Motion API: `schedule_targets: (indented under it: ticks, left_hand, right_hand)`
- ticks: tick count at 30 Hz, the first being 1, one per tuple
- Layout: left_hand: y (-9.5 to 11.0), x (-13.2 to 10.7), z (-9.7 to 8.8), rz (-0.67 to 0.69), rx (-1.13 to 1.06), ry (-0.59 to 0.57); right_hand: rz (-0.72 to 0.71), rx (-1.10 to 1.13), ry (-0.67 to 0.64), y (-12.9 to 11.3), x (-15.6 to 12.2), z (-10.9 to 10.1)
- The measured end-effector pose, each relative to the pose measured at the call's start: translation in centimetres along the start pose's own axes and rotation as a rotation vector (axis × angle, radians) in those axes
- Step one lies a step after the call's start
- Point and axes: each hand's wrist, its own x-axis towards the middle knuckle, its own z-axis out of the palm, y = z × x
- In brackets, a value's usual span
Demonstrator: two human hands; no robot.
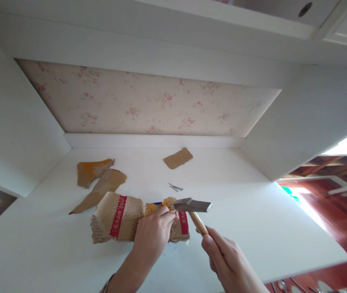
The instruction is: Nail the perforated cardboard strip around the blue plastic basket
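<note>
A hammer (193, 204) with a metal head and a pale wooden handle is gripped in my right hand (222, 250). Its head hovers by the fingertips of my left hand (155, 228), at the right part of a piece of printed cardboard (130, 215). This cardboard has red bands with white lettering and is dotted with many small holes. The left fingers are pinched together over it; what they hold is too small and covered to make out. Just beyond lie a few loose nails (176, 187) on the white desk (222, 183).
Torn cardboard scraps (106, 181) lie at the left, and a small perforated cardboard piece (178, 158) rests toward the back. White side panels (295, 110) and an overhead shelf (161, 36) enclose the desk. Past its right edge is a reddish floor (314, 211).
</note>
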Motion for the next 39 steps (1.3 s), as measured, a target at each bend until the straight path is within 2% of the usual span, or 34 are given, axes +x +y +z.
schedule_targets:
  ticks: [3,7,10,15,20,26,32,39]
  left_hand:
    - [0.0,0.0,-0.1,0.005,0.008,-0.014]
    - [-0.1,0.0,0.0,0.002,0.020,-0.014]
    - [-0.1,-0.1,-0.1,-0.007,-0.057,-0.001]
    - [0.1,0.0,-0.7,-0.050,-0.164,-0.039]
    - [0.6,0.1,-0.9,-0.118,-0.094,-0.055]
    - [1.0,0.1,-0.7,-0.141,-0.046,-0.062]
    - [1.1,0.2,-0.7,-0.149,-0.017,-0.062]
    - [1.2,0.3,-0.8,-0.168,-0.011,-0.083]
  right_hand:
    - [0.012,0.007,-0.019,0.1,-0.1,0.1]
    - [-0.063,-0.043,-0.018,-0.2,-0.1,0.1]
    - [-0.013,0.013,0.015,-0.4,-0.1,0.1]
    - [-0.005,0.022,-0.025,-0.8,0.1,-0.4]
    - [-0.050,-0.048,-0.044,-1.2,0.4,-1.2]
    - [-0.106,-0.178,-0.122,-1.1,0.7,-1.4]
    - [-0.079,-0.179,-0.043,-1.1,0.5,-1.4]
    - [-0.063,-0.209,-0.065,-1.3,0.5,-1.7]
